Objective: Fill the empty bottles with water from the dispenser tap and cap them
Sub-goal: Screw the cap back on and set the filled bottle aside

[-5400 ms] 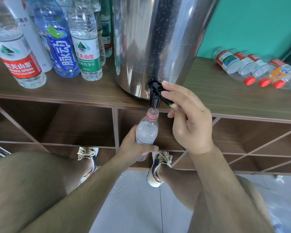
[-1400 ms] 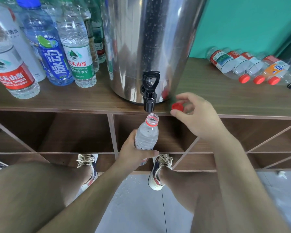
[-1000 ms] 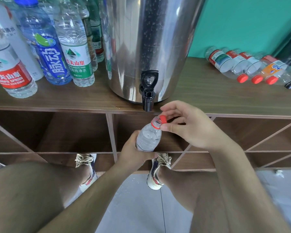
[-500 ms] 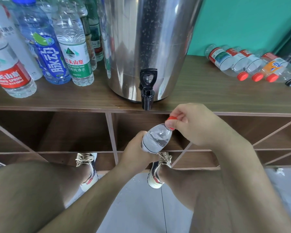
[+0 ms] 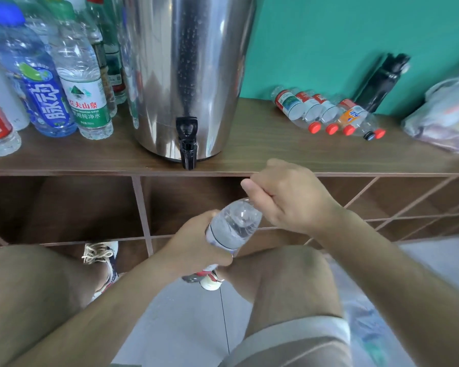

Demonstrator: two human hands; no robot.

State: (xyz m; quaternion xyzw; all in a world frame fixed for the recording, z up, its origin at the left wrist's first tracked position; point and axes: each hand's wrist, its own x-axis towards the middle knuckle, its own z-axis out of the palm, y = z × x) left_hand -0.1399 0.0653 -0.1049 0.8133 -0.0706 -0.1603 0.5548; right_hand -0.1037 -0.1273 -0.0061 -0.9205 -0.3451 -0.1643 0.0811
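The shelf [image 5: 276, 154] runs across above both hands, its front edge just beyond the right knuckles. On it, up and left of the hands, stands the steel dispenser [image 5: 186, 75], its top cut off by the frame. Further left, upright bottles [image 5: 85, 102] hold water. Up and right of the hands, capped bottles [image 5: 326, 112] lie in a row, contents unclear. Below the shelf edge, over open floor, the bottle [image 5: 231, 226], nearly full, tilts rightward. The left hand [image 5: 194, 247] grips its lower body. The right hand [image 5: 286, 197] curls round its neck, covering its top. The tap [image 5: 187, 144] hangs apart, up and left of the right hand.
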